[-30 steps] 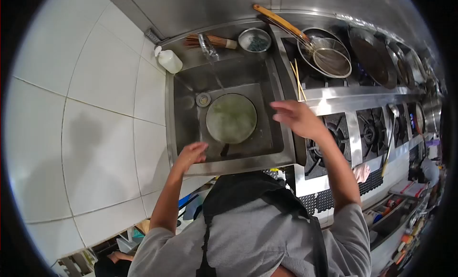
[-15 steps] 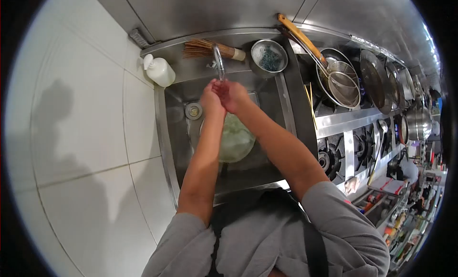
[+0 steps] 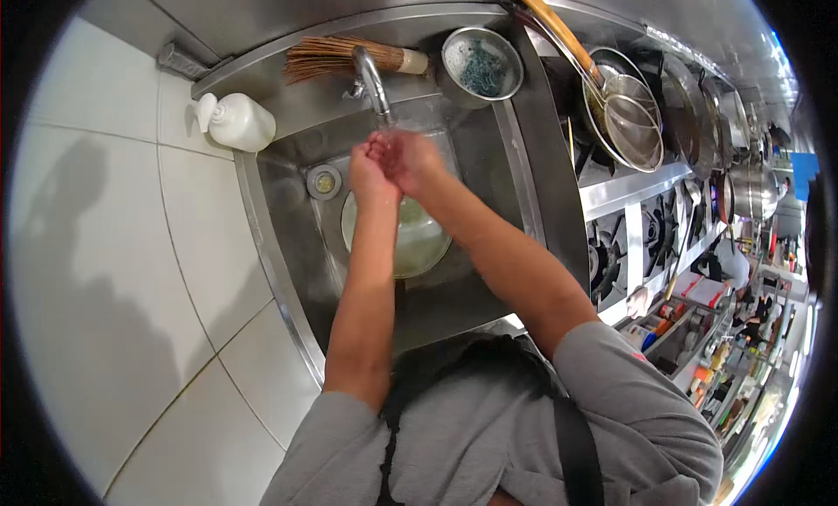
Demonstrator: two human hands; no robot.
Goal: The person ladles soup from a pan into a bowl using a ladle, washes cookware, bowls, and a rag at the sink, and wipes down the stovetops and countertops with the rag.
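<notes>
In the head view, my left hand (image 3: 372, 173) and my right hand (image 3: 417, 164) touch each other under the spout of the metal faucet (image 3: 374, 85). The palms face up and form a cup, with the fingers loosely curved and no object in them. My right hand is smeared by motion. Below my wrists a round bowl (image 3: 419, 249) with cloudy greenish liquid sits in the steel sink (image 3: 467, 301); my forearms cover part of it. A round drain strainer (image 3: 324, 182) shows to the left of the bowl.
On the sink's back ledge are a white pump bottle (image 3: 243, 124), a bristle brush (image 3: 327, 59) and a metal bowl (image 3: 454, 57) with a bluish-green scrubber (image 3: 483, 72). To the right is a stove with burners (image 3: 602, 257), pans and wire strainers (image 3: 633, 122). A tiled wall (image 3: 113, 270) borders the left.
The camera view has shifted, so the sink and ledge sit further left and higher. My hands stay together by the faucet, now slightly lower below the spout, with the palms turned up more visibly.
</notes>
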